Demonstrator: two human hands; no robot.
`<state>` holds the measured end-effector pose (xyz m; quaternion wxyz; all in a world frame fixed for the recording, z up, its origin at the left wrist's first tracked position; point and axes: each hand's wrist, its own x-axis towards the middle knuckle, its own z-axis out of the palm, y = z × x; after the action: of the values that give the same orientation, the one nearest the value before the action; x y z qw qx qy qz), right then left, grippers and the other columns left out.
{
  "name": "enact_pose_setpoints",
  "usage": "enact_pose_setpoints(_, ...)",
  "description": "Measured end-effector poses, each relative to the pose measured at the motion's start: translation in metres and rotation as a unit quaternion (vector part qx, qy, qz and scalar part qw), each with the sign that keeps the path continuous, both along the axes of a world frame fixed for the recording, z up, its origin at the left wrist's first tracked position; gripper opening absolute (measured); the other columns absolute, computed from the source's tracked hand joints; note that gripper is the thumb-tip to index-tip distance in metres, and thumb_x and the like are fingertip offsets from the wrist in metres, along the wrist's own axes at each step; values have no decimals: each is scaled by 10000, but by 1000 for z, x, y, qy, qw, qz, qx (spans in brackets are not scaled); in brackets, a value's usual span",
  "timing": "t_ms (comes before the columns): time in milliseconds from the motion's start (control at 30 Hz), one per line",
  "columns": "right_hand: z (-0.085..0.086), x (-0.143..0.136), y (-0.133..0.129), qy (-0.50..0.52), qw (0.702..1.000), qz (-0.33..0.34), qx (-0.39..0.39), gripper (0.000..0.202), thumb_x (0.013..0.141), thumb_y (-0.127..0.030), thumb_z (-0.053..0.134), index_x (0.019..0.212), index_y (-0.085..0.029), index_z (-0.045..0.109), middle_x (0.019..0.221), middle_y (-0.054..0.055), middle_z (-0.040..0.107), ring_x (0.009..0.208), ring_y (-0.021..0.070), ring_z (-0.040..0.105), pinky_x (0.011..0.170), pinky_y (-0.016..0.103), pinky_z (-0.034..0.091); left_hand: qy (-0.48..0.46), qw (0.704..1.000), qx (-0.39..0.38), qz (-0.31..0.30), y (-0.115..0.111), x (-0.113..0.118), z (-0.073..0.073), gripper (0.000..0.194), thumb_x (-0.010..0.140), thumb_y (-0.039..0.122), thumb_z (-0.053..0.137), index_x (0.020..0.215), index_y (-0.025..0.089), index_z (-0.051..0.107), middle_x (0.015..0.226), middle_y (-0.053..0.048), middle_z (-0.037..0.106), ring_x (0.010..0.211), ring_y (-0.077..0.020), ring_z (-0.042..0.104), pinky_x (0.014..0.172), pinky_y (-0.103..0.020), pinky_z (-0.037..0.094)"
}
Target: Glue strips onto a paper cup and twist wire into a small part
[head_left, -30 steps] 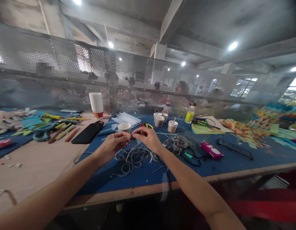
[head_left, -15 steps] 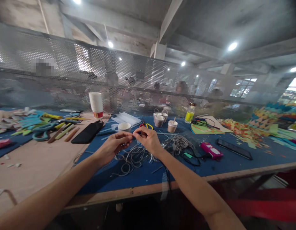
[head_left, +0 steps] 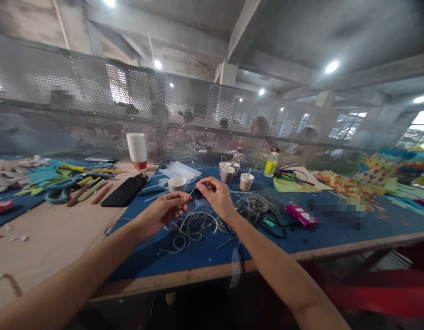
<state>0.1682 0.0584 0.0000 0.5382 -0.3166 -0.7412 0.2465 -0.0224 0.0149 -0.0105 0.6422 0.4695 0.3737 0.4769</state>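
Above the middle of the blue mat [head_left: 143, 256], my left hand [head_left: 165, 208] pinches a thin pale strand [head_left: 192, 190] between thumb and forefinger. The strand slants up toward my right hand [head_left: 214, 195], whose thumb and fingers are pressed together at its other end. What exactly sits in the right fingertips is too small to make out. Loose grey cord [head_left: 187, 227] lies curled under both hands, with a tangled bundle [head_left: 262, 207] to their right. Just behind the left fingertips stands a white paper cup [head_left: 178, 184].
Small cups [head_left: 227, 173], one cup with a stick [head_left: 247, 181] and a yellow-labelled bottle [head_left: 271, 162] stand behind. Left are stacked cups [head_left: 137, 149], a black phone [head_left: 124, 190] and scissors [head_left: 59, 190]. A magenta device [head_left: 301, 216] lies right. A perforated screen [head_left: 194, 110] rises behind.
My hands have moved slightly apart, the right one shifting right and up, so a short length of strand shows between them. The yellow-and-red handles behind the right hand are now hidden.
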Motion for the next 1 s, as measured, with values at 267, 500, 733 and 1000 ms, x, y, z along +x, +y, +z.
enact_pose_setpoints(267, -8, -7, 8, 32, 997, 28, -71, 318, 780, -475, 674, 858, -172, 731, 637, -11, 570, 560, 104, 441, 534, 220, 362, -27, 999, 13, 28, 3, 5, -6, 101, 768, 193, 757, 826, 145, 689, 687, -6, 666, 538, -45, 558, 529, -113, 461)
enact_pose_setpoints(500, -6, -4, 9, 43, 994, 53, -86, 317, 768, -471, 685, 876, -176, 725, 634, -21, 536, 583, 101, 443, 554, 222, 368, -50, 999, 2, -18, -1, 6, 1, 153, 816, 256, 698, 930, 153, 703, 829, -65, 714, 678, -133, 653, 660, -229, 542)
enact_pose_setpoints(733, -3, -2, 7, 34, 985, 107, -127, 331, 751, -476, 704, 882, -172, 719, 642, -29, 551, 596, 94, 459, 588, 224, 387, -68, 993, -30, -90, -5, 5, 3, 155, 859, 280, 653, 920, 151, 714, 738, -41, 673, 671, -132, 635, 689, -241, 536)
enact_pose_setpoints(1000, -3, -7, 1, 58, 978, 138, -147, 297, 740, -434, 726, 864, -164, 723, 744, 5, 665, 688, 115, 574, 698, 248, 455, -38, 999, 8, -32, -1, 5, -4, 111, 778, 222, 754, 848, 144, 718, 786, -49, 730, 639, -97, 637, 661, -187, 528)
